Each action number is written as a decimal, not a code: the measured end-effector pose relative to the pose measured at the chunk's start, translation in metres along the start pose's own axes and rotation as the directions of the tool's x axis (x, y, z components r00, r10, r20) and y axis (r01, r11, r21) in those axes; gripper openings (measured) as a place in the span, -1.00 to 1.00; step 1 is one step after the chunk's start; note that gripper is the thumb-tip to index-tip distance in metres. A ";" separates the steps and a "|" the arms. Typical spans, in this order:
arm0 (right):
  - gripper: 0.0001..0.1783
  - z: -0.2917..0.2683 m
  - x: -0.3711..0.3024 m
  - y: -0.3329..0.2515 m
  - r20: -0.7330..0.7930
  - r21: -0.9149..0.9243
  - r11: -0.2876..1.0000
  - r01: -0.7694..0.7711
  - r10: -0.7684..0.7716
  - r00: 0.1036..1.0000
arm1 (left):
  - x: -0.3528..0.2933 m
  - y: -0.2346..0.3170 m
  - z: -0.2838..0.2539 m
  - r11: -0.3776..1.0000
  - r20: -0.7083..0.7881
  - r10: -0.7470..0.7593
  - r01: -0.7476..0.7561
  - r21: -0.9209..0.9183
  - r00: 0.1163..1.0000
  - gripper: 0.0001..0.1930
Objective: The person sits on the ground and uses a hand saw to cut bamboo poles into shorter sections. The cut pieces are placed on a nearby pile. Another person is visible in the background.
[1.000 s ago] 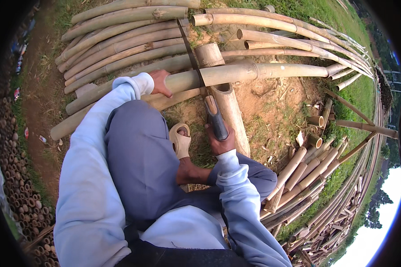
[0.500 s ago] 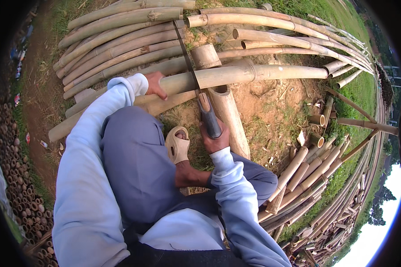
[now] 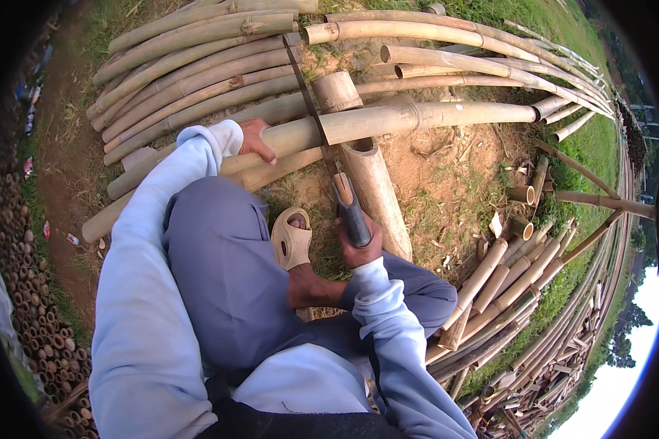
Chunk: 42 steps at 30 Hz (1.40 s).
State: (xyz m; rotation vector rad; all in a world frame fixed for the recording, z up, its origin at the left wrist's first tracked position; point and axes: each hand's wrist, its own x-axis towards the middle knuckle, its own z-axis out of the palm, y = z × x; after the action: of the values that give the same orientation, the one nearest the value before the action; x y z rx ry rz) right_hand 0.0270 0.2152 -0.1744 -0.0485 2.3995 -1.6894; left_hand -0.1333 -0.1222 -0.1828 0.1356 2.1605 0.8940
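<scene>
A long bamboo pole [image 3: 476,113] lies crosswise in front of me, propped on a thick bamboo log [image 3: 380,192]. My left hand [image 3: 256,140] grips the pole left of the log, with the thumb toward me. In my right hand [image 3: 360,240] is the dark handle of a hand saw [image 3: 305,84]. Its long blade crosses the pole between my left hand and the log, and its tip points away from me toward the stacked poles. How deep the blade sits in the bamboo I cannot tell.
Several bamboo poles [image 3: 198,69] lie stacked at the far left, and more poles [image 3: 432,33] fan out at the far right. Cut bamboo lengths [image 3: 483,285] are piled beside my right knee. Many short bamboo pieces [image 3: 47,344] stand packed at the left. My sandalled foot [image 3: 293,238] rests between my hands.
My right hand has drawn the saw handle slightly back toward me and to the right. The left hand stays on the pole, which is almost still.
</scene>
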 end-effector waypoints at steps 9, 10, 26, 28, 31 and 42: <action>-0.71 -0.079 -0.137 -0.067 0.037 -0.208 0.973 -0.101 0.111 0.993 | 0.014 -0.057 0.011 0.991 0.056 -0.092 0.097 -0.090 0.994 -0.17; -0.70 -0.073 -0.124 -0.063 0.006 -0.197 0.978 -0.073 0.076 0.997 | 0.018 -0.051 0.007 0.991 0.078 -0.093 0.100 -0.089 0.993 -0.16; -0.82 -0.043 -0.080 -0.048 -0.016 -0.205 0.972 0.114 -0.120 0.993 | -0.004 -0.027 0.012 0.993 -0.113 0.112 -0.114 -0.012 0.987 -0.18; -0.88 -0.013 -0.037 -0.039 -0.028 -0.125 0.988 0.088 -0.092 0.995 | 0.001 -0.043 0.024 0.979 -0.274 0.185 -0.151 0.139 0.944 -0.16; -0.89 -0.003 -0.009 -0.033 -0.011 -0.114 0.991 0.074 -0.075 0.997 | -0.006 -0.023 0.029 0.975 -0.349 0.140 -0.068 0.211 0.927 -0.10; -0.88 -0.010 -0.028 -0.051 -0.033 -0.166 0.985 0.052 -0.058 0.998 | -0.018 -0.008 0.038 0.951 -0.391 0.064 0.063 0.302 0.918 -0.11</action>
State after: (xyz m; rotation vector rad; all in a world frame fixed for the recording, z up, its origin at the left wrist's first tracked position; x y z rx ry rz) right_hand 0.0482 0.2112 -0.1188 -0.1098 2.5846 -1.5221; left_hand -0.0925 -0.1131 -0.1937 0.1161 2.6754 0.6114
